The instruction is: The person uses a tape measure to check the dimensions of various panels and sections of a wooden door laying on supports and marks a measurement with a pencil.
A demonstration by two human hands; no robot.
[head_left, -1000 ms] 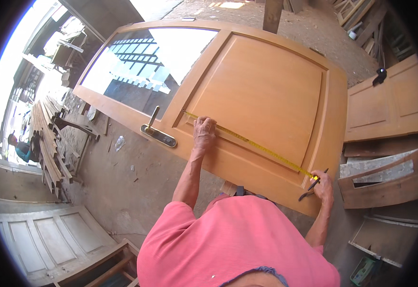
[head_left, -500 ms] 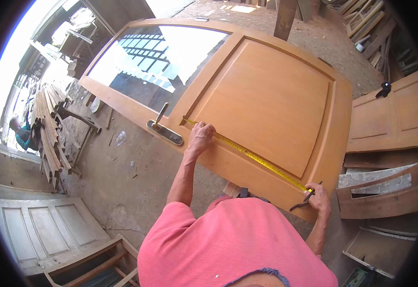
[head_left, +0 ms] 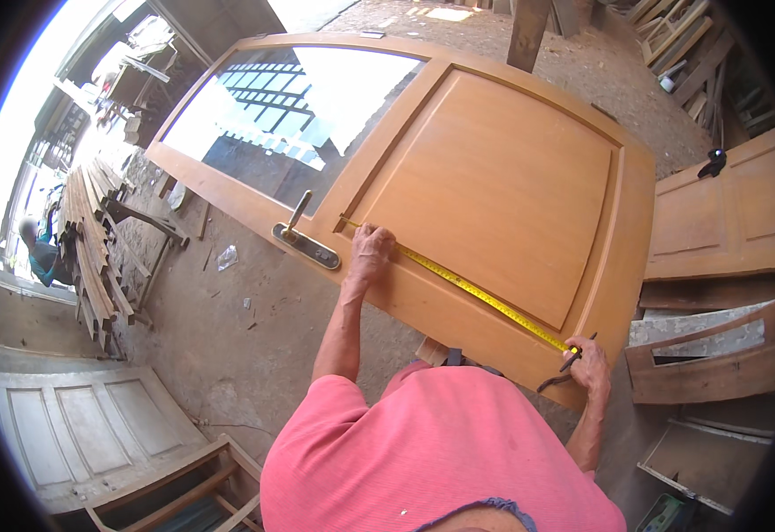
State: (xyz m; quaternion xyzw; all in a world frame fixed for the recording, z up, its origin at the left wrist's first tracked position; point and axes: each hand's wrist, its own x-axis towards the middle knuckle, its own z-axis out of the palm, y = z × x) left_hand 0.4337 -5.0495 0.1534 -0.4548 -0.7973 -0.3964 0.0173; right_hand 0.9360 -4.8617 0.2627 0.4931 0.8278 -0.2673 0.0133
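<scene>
A brown wooden door point(head_left: 458, 284) lies flat before me, with a glass pane point(head_left: 281, 115) on its left and a raised wood panel point(head_left: 494, 186) on its right. A yellow tape measure point(head_left: 485, 297) is stretched along the panel's near edge. My left hand point(head_left: 371, 254) pinches the blade near its left end, just right of the lever handle point(head_left: 303, 235). My right hand point(head_left: 589, 365) is closed around the tape's other end near the door's right end. A dark, thin pointed item and a dark strap stick out of it; the tape's case is mostly hidden.
At the left, long wood strips point(head_left: 95, 248) rest on a stand, with a person point(head_left: 43, 253) beyond. A pale panelled door point(head_left: 86, 426) and a wooden frame point(head_left: 183, 488) lie at lower left. More door panels point(head_left: 715, 208) lean at right. A post point(head_left: 529, 35) stands behind the door.
The tape blade lies slightly differently, its yellow face turned more fully upward between my hands. Both hands keep their hold almost in place.
</scene>
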